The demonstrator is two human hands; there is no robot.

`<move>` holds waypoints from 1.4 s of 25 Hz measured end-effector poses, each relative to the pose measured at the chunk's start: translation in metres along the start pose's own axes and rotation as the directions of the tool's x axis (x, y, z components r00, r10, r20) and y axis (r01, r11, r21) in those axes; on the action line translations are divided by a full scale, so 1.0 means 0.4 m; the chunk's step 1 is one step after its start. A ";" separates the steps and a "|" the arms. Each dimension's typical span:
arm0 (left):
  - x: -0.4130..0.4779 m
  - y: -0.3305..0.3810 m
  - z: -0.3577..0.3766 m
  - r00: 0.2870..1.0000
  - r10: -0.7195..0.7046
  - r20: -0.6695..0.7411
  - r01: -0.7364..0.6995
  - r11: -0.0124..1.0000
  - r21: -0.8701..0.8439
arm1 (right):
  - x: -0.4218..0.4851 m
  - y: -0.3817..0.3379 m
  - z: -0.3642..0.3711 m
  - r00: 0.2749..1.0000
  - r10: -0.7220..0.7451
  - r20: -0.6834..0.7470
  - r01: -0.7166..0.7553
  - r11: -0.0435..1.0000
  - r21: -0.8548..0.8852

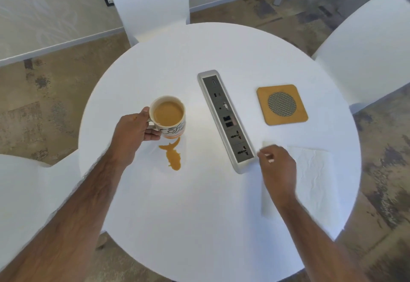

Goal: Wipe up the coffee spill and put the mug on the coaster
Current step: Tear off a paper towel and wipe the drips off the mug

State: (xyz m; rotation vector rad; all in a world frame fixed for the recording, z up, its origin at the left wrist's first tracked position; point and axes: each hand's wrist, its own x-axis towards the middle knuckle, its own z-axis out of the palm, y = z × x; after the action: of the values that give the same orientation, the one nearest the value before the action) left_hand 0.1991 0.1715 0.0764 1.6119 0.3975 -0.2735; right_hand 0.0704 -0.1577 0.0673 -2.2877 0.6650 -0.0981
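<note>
A cream mug [169, 116] full of milky coffee is at the left of the round white table [199, 215]. My left hand [133, 133] grips it by the handle. Just in front of the mug lies a brown coffee spill [174, 156]. A square cork coaster [282, 104] with a grey mesh centre lies at the right, beyond the power strip. My right hand [277, 166] pinches the corner of a white paper napkin [310, 177] that lies on the table's right side.
A grey power and data socket strip [226, 119] is set into the middle of the table, between the mug and the coaster. White chairs stand at the far side [146, 1], right [368, 46] and near left [28, 190]. Patterned carpet surrounds the table.
</note>
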 end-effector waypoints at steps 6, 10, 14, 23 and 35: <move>-0.027 -0.010 0.002 0.999 0.031 0.019 -0.031 0.999 -0.009 | -0.069 0.151 -0.078 0.988 0.142 0.063 -0.123 0.963 -0.241; -0.051 0.001 0.003 0.998 0.050 0.033 -0.050 0.999 -0.002 | -0.109 0.142 -0.063 0.977 0.136 0.165 -0.057 0.910 -0.411; -0.060 0.006 0.005 0.998 0.044 0.033 -0.044 0.999 0.001 | -0.112 0.133 -0.036 0.981 0.117 0.154 -0.032 0.883 -0.469; -0.066 0.011 0.011 0.999 0.035 0.031 -0.036 0.999 0.006 | -0.119 0.144 -0.022 0.989 0.084 0.121 -0.016 0.879 -0.476; -0.048 0.030 0.019 0.998 0.047 0.029 -0.048 0.999 0.009 | -0.121 0.160 -0.071 0.985 0.043 0.167 0.030 0.909 -0.415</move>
State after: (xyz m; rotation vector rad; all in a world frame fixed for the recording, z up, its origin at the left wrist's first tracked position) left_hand 0.1870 0.1618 0.0944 1.6232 0.3360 -0.2625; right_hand -0.0064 -0.1900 0.0505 -2.6636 0.6494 0.2699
